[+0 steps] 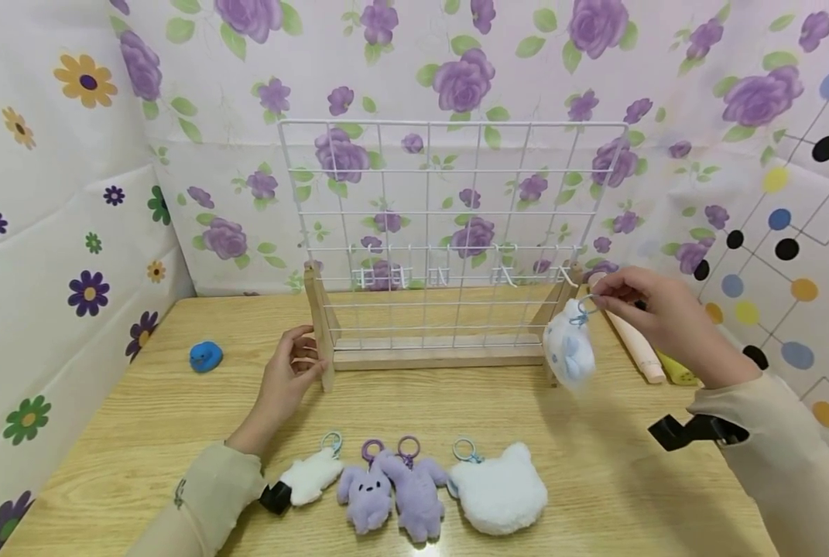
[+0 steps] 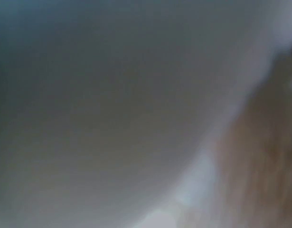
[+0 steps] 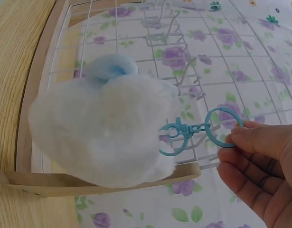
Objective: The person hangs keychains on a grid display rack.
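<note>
My right hand (image 1: 654, 317) pinches the blue key ring (image 3: 224, 127) of a white and pale-blue plush keychain (image 1: 569, 348). The plush dangles by its blue clasp (image 3: 183, 130) at the rack's right end. A white wire grid rack (image 1: 428, 213) stands upright on a wooden base (image 1: 438, 359), with several white hooks (image 1: 503, 275) along it. At the left end, my left hand (image 1: 292, 379) holds the wooden side post (image 1: 322, 333) between thumb and fingers. The left wrist view is too blurred and blocked to tell anything.
Along the front lie a small white plush keychain (image 1: 314, 476), two purple plush keychains (image 1: 368, 499) and a large white plush keychain (image 1: 501, 491). A blue toy (image 1: 206, 357) sits at the left. Behind my right hand lie a pale pink roll (image 1: 637, 348) and a yellow item (image 1: 679, 371).
</note>
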### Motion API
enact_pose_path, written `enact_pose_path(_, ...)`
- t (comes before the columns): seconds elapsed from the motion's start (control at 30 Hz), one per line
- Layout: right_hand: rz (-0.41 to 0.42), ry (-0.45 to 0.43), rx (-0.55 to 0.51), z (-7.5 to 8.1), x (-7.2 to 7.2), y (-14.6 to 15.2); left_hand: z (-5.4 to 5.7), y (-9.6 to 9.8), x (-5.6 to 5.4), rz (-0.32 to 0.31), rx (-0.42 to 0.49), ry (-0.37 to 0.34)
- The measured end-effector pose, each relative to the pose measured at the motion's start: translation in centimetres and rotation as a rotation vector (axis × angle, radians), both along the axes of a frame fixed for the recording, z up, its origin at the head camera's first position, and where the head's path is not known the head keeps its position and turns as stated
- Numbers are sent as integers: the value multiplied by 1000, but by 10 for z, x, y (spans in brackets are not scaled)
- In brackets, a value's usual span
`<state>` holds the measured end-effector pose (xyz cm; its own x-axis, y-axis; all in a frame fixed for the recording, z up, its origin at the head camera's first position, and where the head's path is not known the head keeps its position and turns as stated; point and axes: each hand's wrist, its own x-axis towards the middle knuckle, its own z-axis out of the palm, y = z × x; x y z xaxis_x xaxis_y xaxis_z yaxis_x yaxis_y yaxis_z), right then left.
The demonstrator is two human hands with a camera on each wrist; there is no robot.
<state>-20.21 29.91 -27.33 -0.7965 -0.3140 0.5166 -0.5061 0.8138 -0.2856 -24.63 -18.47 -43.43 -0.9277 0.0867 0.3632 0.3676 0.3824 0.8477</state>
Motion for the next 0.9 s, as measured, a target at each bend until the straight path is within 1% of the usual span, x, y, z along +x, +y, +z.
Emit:
enact_pose_path(0.13,-16,18,-5,0,-7,-3,0,0,1,1,-1,-9)
enact_pose_path(0.23,-13,22,-4,1,-12,-4,1,1,1,7,-4,-23)
enact_pose_path(0.33,-3,27,-6,1,-16,-6,1,2,0,19,-17,-30)
enact_pose_path(0.43,-13,20,-13,-1,-20,-8,1,2,-1,31,-29,-36)
enact_pose_path(0.53,-29,-12,-23,-2,-24,-8,0,1,-2,31,-22,-38)
enact_pose_path(0.73,-29,-94,-54,-5,-31,-11,0,0,0,13,9,-11)
enact_pose_path(0.9,-37,-125,-66,-6,-34,-12,-2,0,-1,17,2,-4)
